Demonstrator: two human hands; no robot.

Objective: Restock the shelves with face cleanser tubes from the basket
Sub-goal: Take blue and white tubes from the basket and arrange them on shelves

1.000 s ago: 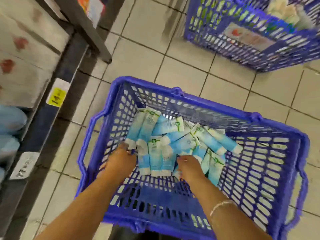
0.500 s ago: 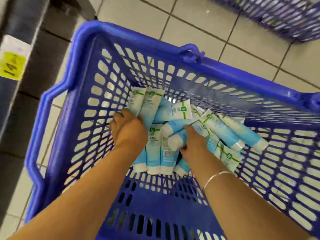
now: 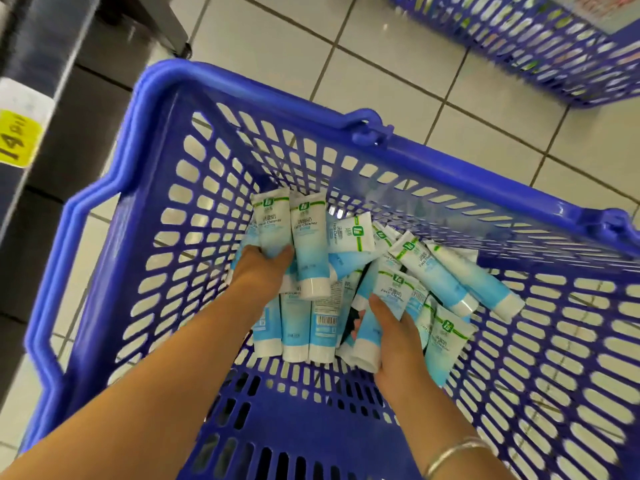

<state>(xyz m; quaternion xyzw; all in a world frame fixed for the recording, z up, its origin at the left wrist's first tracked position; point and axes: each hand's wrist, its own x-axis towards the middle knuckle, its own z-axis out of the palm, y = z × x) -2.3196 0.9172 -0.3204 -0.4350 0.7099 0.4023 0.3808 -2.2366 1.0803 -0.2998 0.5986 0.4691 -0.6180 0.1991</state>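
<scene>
- Both hands down in the blue basket, among the face cleanser tubes piled on its floor.
- Left hand curled round a few tubes at the far left of the pile, fingers wrapped tight.
- Right hand curled round a tube or two in the middle, thumb on top.
- Shelf edge with a yellow price tag just left of the basket.
- Second basket far right on the floor tiles.
- Could drop a tube: too many smooth tubes in one hand, easy to slip out on the way up.
- Could snag a cap on the basket holes.
</scene>
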